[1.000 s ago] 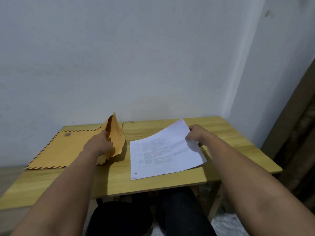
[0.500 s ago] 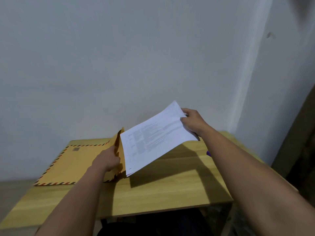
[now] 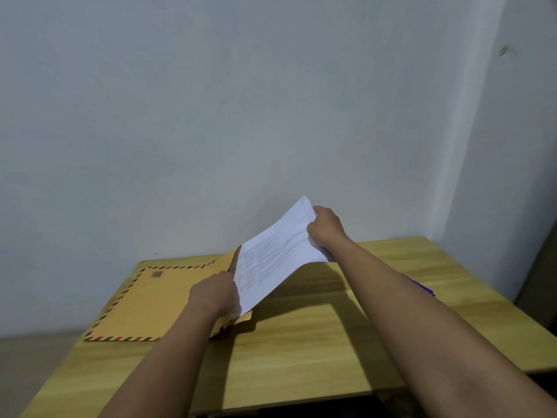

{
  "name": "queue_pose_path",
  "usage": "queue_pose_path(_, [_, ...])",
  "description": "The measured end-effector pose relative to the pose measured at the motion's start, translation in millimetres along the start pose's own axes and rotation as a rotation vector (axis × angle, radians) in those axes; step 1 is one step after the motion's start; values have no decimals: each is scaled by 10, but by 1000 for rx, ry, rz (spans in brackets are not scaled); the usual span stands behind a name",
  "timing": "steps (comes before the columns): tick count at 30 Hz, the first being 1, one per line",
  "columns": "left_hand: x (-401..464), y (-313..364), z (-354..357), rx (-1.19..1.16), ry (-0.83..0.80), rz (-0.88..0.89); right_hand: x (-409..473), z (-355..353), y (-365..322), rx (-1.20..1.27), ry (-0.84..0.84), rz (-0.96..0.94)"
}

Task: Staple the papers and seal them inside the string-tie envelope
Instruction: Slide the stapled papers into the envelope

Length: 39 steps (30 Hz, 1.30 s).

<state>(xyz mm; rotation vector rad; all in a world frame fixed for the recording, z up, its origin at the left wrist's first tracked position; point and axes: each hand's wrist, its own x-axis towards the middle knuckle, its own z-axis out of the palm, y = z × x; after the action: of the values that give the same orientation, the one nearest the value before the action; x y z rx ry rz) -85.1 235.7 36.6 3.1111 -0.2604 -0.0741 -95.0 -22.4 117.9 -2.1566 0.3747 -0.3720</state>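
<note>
A tan envelope (image 3: 156, 303) with a red-and-black striped border lies flat on the left of the wooden table (image 3: 301, 351). My left hand (image 3: 215, 295) grips its open right end and holds the flap up. My right hand (image 3: 325, 226) pinches the far edge of a stack of printed white papers (image 3: 277, 254), raised and sloping down to the left. The papers' lower edge sits at the envelope's mouth, beside my left hand. The string tie is hidden.
A purple object (image 3: 420, 285) peeks out behind my right forearm near the table's right side. White walls meet in a corner at the back right. The table's front edge runs close to my body.
My right hand has lifted the papers off the table and swung them left, so their lower edge now meets the envelope's open end. My left hand keeps hold of the flap.
</note>
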Motion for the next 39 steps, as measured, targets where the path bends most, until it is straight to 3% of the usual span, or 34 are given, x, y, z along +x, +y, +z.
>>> queue_pose_path(7, [-8,120,-47,-29,124,10,-96,372,-81,29,-33,-6])
queue_pose_path(12, [-5,228,-67,-80,228,49,-331,859,-62,86,41,-54])
queue_pose_path(17, [-13,185,-79,-59,173,20,-557,1182,30,114,-94,-16])
queue_pose_path(26, [-4,91,87,-185,259,50,-575,1127,224,35,3,-166])
queue_pose_path(39, [-58,-58,56,-255,309,113,-550,1429,82,38,-140,-124])
